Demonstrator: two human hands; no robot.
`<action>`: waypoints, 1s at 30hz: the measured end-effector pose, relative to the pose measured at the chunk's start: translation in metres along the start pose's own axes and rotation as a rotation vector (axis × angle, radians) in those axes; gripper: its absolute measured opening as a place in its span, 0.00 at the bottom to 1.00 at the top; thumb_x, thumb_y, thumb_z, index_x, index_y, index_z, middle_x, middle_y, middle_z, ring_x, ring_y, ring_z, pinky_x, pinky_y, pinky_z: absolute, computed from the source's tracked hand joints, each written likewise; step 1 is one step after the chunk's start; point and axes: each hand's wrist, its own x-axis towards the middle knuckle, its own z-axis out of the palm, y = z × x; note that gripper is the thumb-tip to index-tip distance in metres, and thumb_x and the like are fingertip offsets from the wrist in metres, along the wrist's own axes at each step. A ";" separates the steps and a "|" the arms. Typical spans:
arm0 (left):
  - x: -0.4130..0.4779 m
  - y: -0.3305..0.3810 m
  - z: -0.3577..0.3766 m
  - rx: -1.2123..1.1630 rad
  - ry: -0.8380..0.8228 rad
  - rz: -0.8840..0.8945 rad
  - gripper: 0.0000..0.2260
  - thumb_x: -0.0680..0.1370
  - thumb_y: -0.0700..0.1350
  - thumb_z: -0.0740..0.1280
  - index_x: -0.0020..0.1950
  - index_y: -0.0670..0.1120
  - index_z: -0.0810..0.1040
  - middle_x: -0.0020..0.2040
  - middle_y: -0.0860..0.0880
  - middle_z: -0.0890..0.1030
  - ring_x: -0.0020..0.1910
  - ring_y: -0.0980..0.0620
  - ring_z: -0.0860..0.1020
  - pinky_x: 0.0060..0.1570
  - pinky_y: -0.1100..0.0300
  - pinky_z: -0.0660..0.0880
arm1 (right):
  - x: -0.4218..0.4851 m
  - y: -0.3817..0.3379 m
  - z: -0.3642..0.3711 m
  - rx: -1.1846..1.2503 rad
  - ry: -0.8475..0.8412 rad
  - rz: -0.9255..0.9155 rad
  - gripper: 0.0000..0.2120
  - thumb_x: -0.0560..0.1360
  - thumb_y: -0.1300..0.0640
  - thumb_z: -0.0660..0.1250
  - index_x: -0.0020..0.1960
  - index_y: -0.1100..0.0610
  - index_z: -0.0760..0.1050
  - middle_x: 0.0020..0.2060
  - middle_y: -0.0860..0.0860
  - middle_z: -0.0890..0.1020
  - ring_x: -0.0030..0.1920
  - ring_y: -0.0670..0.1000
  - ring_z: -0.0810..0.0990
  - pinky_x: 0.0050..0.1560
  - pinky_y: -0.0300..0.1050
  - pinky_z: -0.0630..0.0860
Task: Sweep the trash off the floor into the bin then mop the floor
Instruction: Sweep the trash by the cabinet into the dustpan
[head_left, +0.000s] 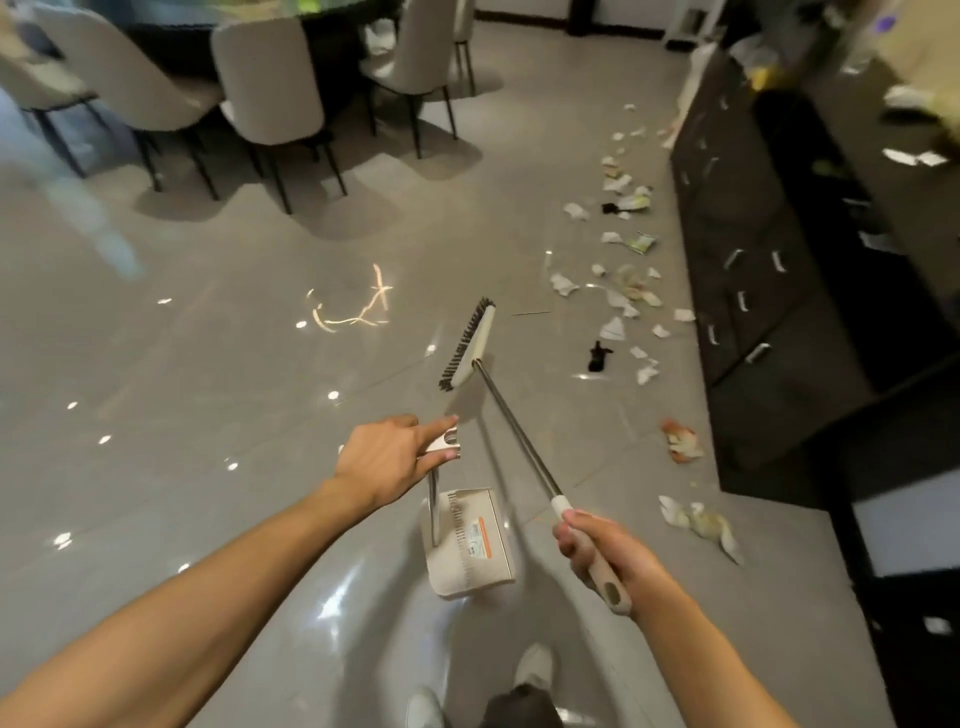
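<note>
- Plainly, the head view shows the sweeping step only just being set up. None of the trash (626, 283) has been gathered yet.
- The right hand (602, 548) is wrapped around the beige grip at the end of the broom (470, 343). Its metal shaft runs forward and left to the brush head, which has its bristles turned away from the mess.
- The left hand (389, 457) pinches the white top of the dustpan (475, 545) handle between thumb and curled fingers, with the index finger lying straight. The pan hangs or stands just in front of the person's feet; which of the two cannot be told.
- The trash is torn paper, wrappers and a few dark scraps. It lies in a loose trail on the floor (208, 374) along the foot of the dark cabinet (753, 270), to the right of the brush head and apart from it.
- Pale chairs (270, 88) stand well apart at the far left.
- No bin or mop can be made out with certainty.
- The next move probably calls for swinging the brush head right, past the far scraps, with bristles down. Strokes would then draw the scraps away from the cabinet foot into one heap, and the pan would be set down with its lip flat beside it.
</note>
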 end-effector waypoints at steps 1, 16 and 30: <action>0.014 0.008 0.002 -0.010 -0.016 0.033 0.31 0.77 0.73 0.42 0.77 0.67 0.63 0.47 0.53 0.78 0.50 0.47 0.81 0.34 0.56 0.66 | -0.001 -0.001 -0.007 0.009 -0.008 -0.039 0.03 0.80 0.64 0.65 0.54 0.62 0.73 0.36 0.54 0.78 0.27 0.43 0.73 0.20 0.31 0.68; 0.211 0.153 0.029 -0.002 -0.113 0.438 0.34 0.75 0.76 0.40 0.78 0.67 0.62 0.46 0.55 0.75 0.48 0.49 0.80 0.37 0.56 0.72 | 0.026 -0.052 -0.139 -0.105 0.357 -0.247 0.31 0.80 0.68 0.64 0.79 0.50 0.63 0.54 0.58 0.82 0.30 0.49 0.80 0.25 0.39 0.71; 0.309 0.278 0.072 -0.027 -0.096 0.720 0.31 0.78 0.73 0.44 0.75 0.65 0.69 0.41 0.55 0.73 0.42 0.50 0.80 0.32 0.59 0.71 | 0.029 -0.030 -0.258 0.216 0.607 -0.187 0.27 0.84 0.59 0.63 0.80 0.47 0.61 0.39 0.56 0.74 0.29 0.48 0.68 0.22 0.37 0.65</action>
